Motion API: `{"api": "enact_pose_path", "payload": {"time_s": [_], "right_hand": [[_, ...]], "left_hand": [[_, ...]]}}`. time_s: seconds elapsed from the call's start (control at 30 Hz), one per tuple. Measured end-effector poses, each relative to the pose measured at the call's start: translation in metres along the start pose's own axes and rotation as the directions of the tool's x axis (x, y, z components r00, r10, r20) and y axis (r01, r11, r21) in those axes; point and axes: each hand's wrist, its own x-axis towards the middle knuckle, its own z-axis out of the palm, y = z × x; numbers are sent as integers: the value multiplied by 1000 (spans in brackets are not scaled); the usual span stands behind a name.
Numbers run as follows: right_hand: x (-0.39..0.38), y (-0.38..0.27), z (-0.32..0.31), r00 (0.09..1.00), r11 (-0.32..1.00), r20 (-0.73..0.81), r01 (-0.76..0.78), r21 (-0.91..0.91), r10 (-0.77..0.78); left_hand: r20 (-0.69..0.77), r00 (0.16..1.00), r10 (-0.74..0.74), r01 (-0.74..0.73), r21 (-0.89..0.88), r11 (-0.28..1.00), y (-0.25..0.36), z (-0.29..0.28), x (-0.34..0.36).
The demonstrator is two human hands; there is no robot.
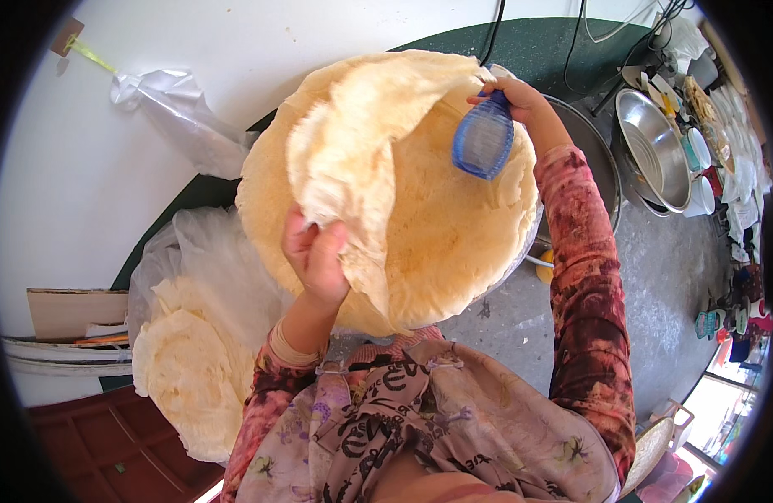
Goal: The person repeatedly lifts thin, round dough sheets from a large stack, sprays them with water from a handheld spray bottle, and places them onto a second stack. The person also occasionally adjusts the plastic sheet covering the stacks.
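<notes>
A wide round stack of thin, pale yellow flatbread (453,243) lies in front of me. Its top sheet (344,142) is lifted and folded over across the left half. My left hand (319,251) is closed on the near end of that sheet, thumb on top. At the far right edge of the stack, my right hand (516,96) grips a blue paddle-shaped tool (484,138) with a pale grey face, which hangs over the stack. The sheet's far corner reaches that hand's fingers; whether they pinch it too, I cannot tell.
More flatbread (189,377) lies at the lower left beside clear plastic sheeting (223,251). A steel basin (655,151) stands at the right near white tubs (698,197). Black cables (571,50) hang by the wall at the back. Grey floor (520,314) shows at the right.
</notes>
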Motion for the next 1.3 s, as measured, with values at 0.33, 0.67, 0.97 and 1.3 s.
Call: {"api": "enact_pose_path", "payload": {"time_s": [0.33, 0.67, 0.97, 1.3], "right_hand": [[16, -12, -20, 999, 990, -42, 9, -140, -15], [-27, -79, -48, 976, 914, -85, 155, -375, -201], [-143, -125, 24, 870, 648, 213, 477, -594, -446], [-158, -26, 111, 862, 548, 278, 488, -679, -423]], "left_hand": [[739, 624, -254, -232, 486, 843, -59, 20, -24], [808, 400, -432, -249, 550, 797, -90, 23, -50], [163, 787, -595, -274, 956, -101, -81, -63, 112], [343, 901, -267, -393, 905, -164, -109, -154, 169]]}}
